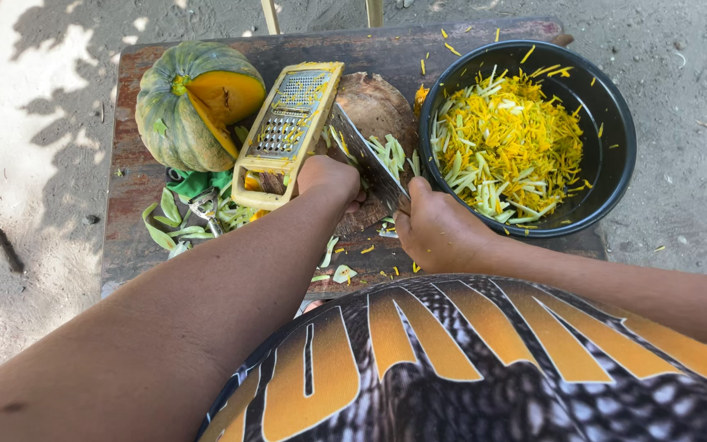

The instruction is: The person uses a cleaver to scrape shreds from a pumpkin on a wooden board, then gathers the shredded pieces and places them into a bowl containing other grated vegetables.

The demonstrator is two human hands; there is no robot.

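Observation:
My right hand [435,229] grips the handle of a large knife [366,160], whose blade angles up and left over a round wooden chopping block [374,102]. My left hand [330,178] rests on the block at the blade's left side, fingers curled over something I cannot make out. Pale green strips [393,151] lie on the block just right of the blade. A black bowl [615,139] at the right holds a heap of shredded yellow and green vegetable [509,143].
A cut green pumpkin [194,102] with orange flesh sits at the table's back left. A yellow flat grater [284,131] leans beside it. Green peelings [169,221] and a peeler lie on the worn wooden table [128,245]. Sandy ground surrounds it.

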